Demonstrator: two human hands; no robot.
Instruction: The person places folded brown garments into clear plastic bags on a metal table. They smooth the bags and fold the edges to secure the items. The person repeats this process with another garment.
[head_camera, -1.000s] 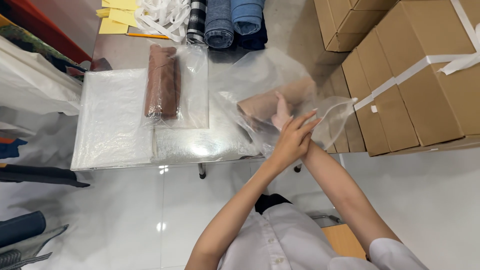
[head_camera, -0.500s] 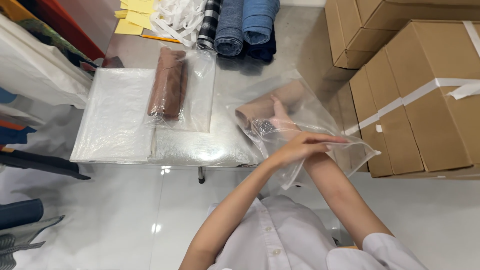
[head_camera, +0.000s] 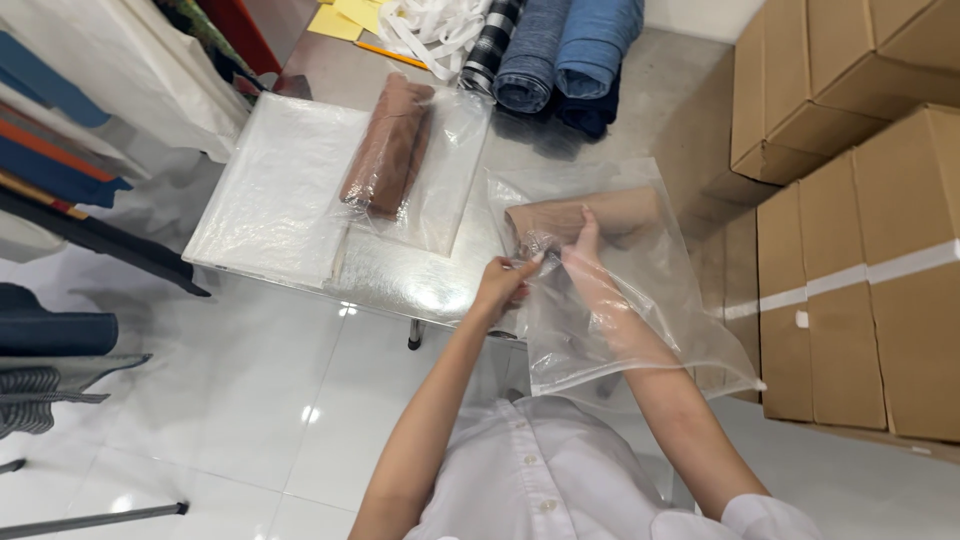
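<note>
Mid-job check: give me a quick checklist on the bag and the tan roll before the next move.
1. Right hand is inside the clear bag, on the tan fabric roll: ok.
2. Left hand pinches the bag's near edge: ok.
3. Roll fully inside the bag: ok, it shows through the plastic.
4. Roll seated at the bag's far end: cannot tell.
5. Table space beside the bag: ok; the bagged brown roll lies apart, to the left.
6. Bag mouth sealed: not ok, the forearm passes through it.
</note>
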